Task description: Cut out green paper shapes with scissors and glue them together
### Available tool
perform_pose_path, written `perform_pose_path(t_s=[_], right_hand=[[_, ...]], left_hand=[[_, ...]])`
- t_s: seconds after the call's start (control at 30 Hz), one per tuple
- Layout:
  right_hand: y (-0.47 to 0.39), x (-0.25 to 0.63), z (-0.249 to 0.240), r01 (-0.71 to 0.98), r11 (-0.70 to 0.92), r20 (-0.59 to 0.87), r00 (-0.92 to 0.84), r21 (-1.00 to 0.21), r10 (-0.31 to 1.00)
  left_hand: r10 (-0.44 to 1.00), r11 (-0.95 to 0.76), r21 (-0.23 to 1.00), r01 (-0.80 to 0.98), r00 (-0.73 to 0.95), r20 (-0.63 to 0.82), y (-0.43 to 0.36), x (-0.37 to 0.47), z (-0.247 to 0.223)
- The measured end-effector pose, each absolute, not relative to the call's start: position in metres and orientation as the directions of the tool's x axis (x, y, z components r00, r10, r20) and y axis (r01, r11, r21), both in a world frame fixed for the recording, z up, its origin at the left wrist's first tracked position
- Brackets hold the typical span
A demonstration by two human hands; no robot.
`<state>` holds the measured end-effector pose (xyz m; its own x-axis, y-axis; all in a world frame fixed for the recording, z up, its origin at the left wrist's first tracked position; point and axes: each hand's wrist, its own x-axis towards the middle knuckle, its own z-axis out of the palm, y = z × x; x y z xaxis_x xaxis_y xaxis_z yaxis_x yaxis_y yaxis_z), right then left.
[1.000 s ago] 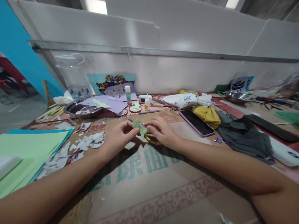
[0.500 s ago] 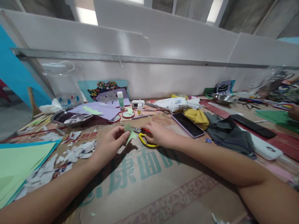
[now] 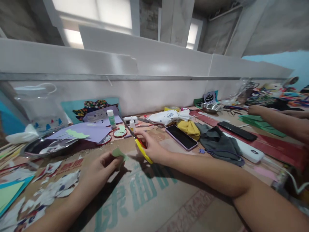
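Pinched between the thumb and fingers of my left hand (image 3: 109,166) is a small pale green paper piece (image 3: 118,152). My right hand (image 3: 147,146) is closed around the handles of yellow scissors (image 3: 143,150), whose blades point up and to the left, away from the paper. Both hands are above a cardboard sheet (image 3: 145,206) with teal printed characters. Beyond them are a glue stick (image 3: 111,119) and a small glue bottle (image 3: 132,124). Another green cutout (image 3: 77,133) lies on purple paper (image 3: 96,131) at the left.
White paper scraps (image 3: 58,187) lie at left, near a metal bowl (image 3: 26,151) and a clear jug (image 3: 36,106). A phone (image 3: 181,137), a grey cloth (image 3: 217,143) and a white device (image 3: 251,152) sit at right. Another person's arms (image 3: 277,119) reach over green sheets (image 3: 263,125).
The camera view has turned to the right. The scissors have come away from the green paper and now point upward. More of the other person's arms shows at right.
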<state>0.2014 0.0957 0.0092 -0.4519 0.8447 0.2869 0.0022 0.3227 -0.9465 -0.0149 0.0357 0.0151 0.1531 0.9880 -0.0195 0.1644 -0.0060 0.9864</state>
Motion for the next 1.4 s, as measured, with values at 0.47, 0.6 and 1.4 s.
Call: perform_pose_path(t_s=[0.47,0.6,1.4], right_hand=[[0.072,0.203,0.028,-0.116,0.377,0.376,-0.546,-0.919,0.748],[0.069,0.201,0.026,-0.169,0.382,0.41,-0.532,-0.909,0.741],[0.055,0.2,0.038,-0.187,0.295,0.349,-0.544,-0.937,0.763]], left_hand=[[0.988,-0.046,0.952,0.304,0.152,-0.001,0.035,-0.015,0.02],[0.992,-0.019,0.955,0.297,0.126,-0.02,0.036,-0.018,0.017],[0.907,-0.421,0.883,0.21,0.12,0.404,0.033,0.012,0.115]])
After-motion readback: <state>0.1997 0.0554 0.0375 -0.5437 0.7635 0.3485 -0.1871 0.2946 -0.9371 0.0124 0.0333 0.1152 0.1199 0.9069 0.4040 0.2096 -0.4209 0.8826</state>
